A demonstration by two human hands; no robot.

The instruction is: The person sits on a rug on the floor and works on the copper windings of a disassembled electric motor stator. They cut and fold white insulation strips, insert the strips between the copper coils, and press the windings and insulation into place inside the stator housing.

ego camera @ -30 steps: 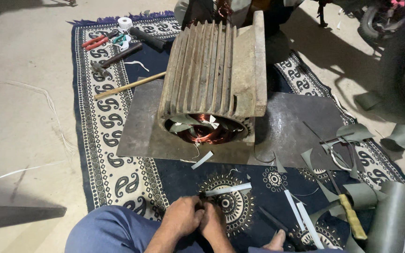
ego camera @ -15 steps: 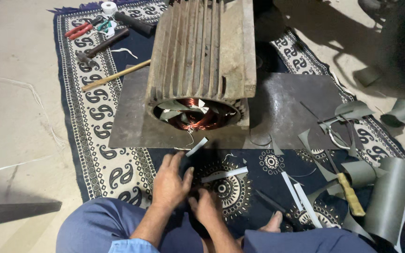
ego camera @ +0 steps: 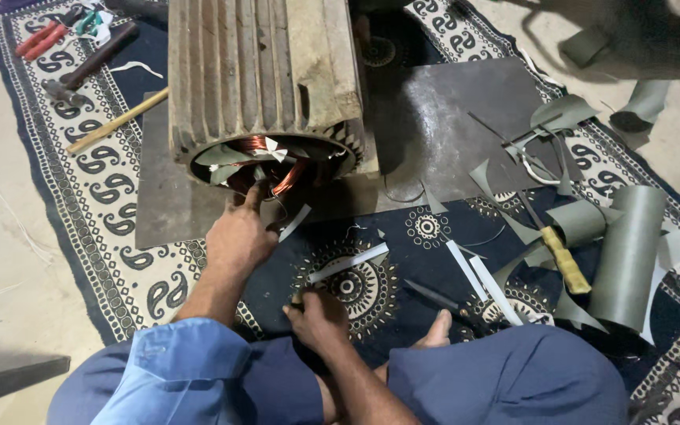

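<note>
A large ribbed grey motor housing point(ego camera: 261, 71) lies on a dark metal sheet point(ego camera: 450, 126), its open end facing me with copper windings point(ego camera: 281, 175) and grey paper strips inside. My left hand point(ego camera: 239, 232) reaches to the opening, its fingers touching the windings at the lower rim, a white paper strip point(ego camera: 295, 223) beside it. My right hand point(ego camera: 318, 317) stays low near my knees, fingers closed on a small dark thing that I cannot make out. Another white strip point(ego camera: 349, 263) lies on the rug between the hands.
A patterned blue rug point(ego camera: 80, 236) covers the floor. Rolled grey insulation paper point(ego camera: 627, 256) and cut scraps lie at right with a yellow-handled tool point(ego camera: 565, 260). A hammer point(ego camera: 116, 122), red pliers point(ego camera: 41, 38) and tape lie at far left. My blue-trousered legs fill the foreground.
My left hand has gone from my lap up to the motor opening and now touches the windings. The view has moved closer to the motor. My right hand has stayed low.
</note>
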